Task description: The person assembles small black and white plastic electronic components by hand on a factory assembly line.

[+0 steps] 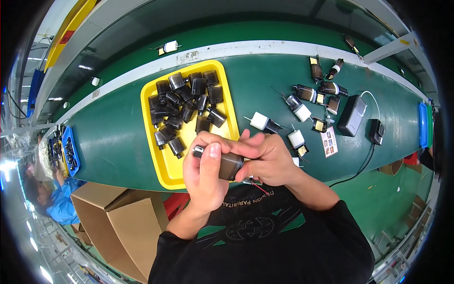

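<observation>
Both hands hold a dark, translucent plastic housing (231,165) close in front of my body. It has a black neck with a small silvery tip at its left end. My left hand (201,173) is wrapped round the neck end, its thumb lying along the top. My right hand (272,161) grips the wider end between thumb and fingers. The fingers hide part of the housing. Just beyond my left hand is a yellow tray (171,171) with several similar dark housings (198,86). Right of the tray lie several white-and-black cylindrical units (259,121) with thin wires.
More dark units (305,92) lie scattered across the green bench (109,128). A black box (352,116) with a white cable, a black adapter (377,131) and a printed card (329,143) are at right. An open cardboard box (130,227) stands below left; beyond it, a person in blue (64,206).
</observation>
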A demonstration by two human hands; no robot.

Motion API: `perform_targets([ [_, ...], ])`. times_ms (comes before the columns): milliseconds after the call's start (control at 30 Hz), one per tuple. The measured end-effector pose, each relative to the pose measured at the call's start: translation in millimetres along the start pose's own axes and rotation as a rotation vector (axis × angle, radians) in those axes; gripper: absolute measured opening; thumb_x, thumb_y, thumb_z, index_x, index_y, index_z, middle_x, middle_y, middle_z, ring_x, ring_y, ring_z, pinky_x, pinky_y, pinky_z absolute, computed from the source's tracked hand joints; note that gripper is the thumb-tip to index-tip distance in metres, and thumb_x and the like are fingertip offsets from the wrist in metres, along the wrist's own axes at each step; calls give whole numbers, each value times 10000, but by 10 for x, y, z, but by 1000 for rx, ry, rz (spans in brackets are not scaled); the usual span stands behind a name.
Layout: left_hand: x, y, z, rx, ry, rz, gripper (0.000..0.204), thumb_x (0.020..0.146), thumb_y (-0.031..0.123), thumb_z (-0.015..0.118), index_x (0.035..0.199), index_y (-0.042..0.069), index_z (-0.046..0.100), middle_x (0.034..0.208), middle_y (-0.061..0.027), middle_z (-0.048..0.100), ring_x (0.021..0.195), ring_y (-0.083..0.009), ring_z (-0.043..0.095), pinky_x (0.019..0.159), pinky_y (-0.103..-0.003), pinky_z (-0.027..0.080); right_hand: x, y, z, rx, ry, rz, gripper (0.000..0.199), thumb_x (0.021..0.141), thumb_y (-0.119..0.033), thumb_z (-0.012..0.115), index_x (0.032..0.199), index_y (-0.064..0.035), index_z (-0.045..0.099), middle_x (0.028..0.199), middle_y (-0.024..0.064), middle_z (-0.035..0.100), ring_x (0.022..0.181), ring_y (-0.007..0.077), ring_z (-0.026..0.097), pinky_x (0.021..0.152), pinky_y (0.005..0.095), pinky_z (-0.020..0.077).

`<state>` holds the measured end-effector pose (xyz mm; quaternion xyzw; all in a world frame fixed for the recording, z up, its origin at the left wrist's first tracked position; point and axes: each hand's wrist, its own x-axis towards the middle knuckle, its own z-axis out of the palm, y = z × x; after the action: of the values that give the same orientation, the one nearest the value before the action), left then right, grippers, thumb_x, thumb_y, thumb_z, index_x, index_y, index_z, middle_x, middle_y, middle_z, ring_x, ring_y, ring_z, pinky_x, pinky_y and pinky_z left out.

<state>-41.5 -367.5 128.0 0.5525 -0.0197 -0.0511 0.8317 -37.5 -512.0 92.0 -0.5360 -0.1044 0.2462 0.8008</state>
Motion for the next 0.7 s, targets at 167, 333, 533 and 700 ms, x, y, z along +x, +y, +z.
perform_targets([
  [167, 95, -55, -20, -19, 131, 43, 233, 984, 242, 394, 879, 36, 417, 775, -236, 645, 871, -350, 650, 900, -463, 470, 179, -81, 32, 4, 15, 76, 398, 796, -140, 744, 1179, -95, 645, 574, -55, 499, 469, 7, 402, 435, 197, 324],
  [333, 219, -315, -218, 200, 126, 101, 217, 972, 240, 430, 928, 33, 478, 811, -201, 661, 770, -250, 628, 812, -383, 484, 256, 87, -40, 84, 88, 154, 324, 797, -117, 731, 1117, -95, 684, 567, -24, 513, 490, 37, 468, 435, 205, 354],
  [533, 227, -497, -449, 227, 262, -46, 398, 982, 251, 385, 1268, -17, 455, 1209, -199, 548, 1111, -311, 543, 971, -415, 423, 410, 385, -114, -149, -18, 35, 351, 876, -327, 636, 873, 24, 614, 616, 54, 588, 535, 129, 602, 466, 271, 455],
  [700, -12, -452, -812, 920, 412, 323, 286, 935, 148, 550, 1126, -62, 521, 1079, -227, 582, 937, -298, 600, 810, -403, 513, 501, 202, -759, -819, 280, -202, 322, 806, -304, 645, 821, 17, 649, 671, 187, 645, 580, 321, 635, 546, 403, 496],
])
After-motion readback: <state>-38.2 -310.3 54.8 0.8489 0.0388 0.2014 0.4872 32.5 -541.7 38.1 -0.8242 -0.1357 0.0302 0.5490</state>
